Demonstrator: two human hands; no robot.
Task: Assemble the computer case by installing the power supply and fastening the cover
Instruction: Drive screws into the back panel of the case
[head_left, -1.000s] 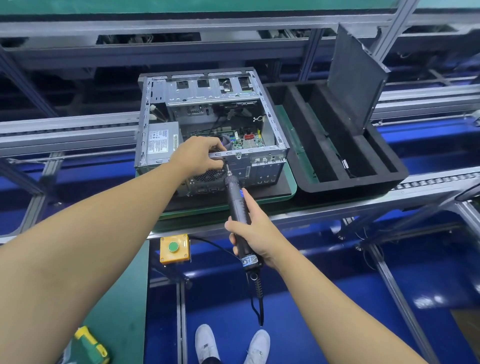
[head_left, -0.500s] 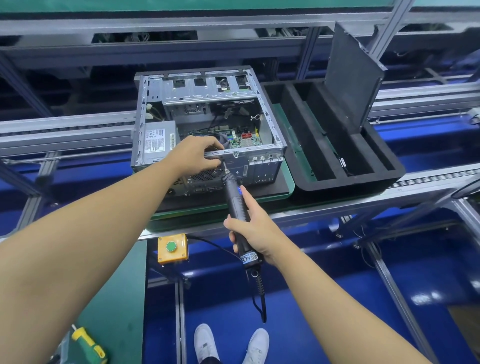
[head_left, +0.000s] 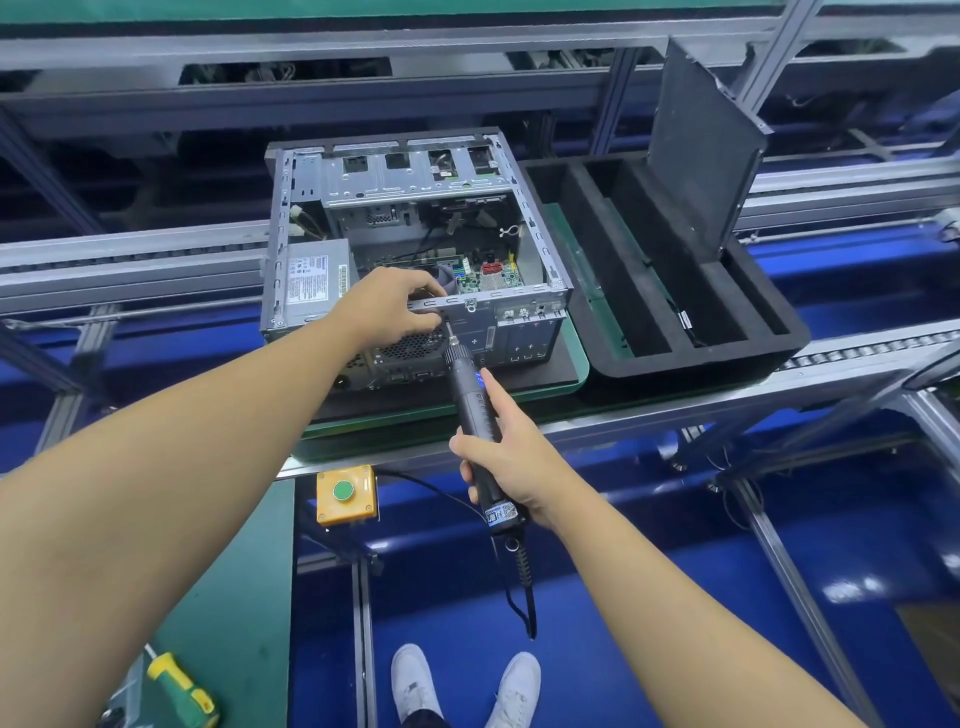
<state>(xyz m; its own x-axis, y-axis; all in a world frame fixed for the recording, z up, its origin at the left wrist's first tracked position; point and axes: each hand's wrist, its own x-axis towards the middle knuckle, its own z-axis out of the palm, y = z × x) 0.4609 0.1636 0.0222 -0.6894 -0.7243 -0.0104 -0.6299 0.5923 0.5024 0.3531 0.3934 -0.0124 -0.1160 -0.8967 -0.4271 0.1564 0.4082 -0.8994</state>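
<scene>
An open grey computer case lies on a green pallet, its inside facing up. The grey power supply with a white label sits in the case's near left corner. My left hand grips the case's near top rail, fingers curled over the edge. My right hand holds a black electric screwdriver. Its bit points up at the rear panel, just under my left fingers. The bit tip is partly hidden by my left hand.
A black foam tray with long slots stands right of the case, with a dark panel leaning upright in it. A yellow box with a green button hangs below the conveyor edge. A yellow-green tool lies at the bottom left.
The view has shifted slightly. Both hands stay in place, the screwdriver bit still against the rear panel.
</scene>
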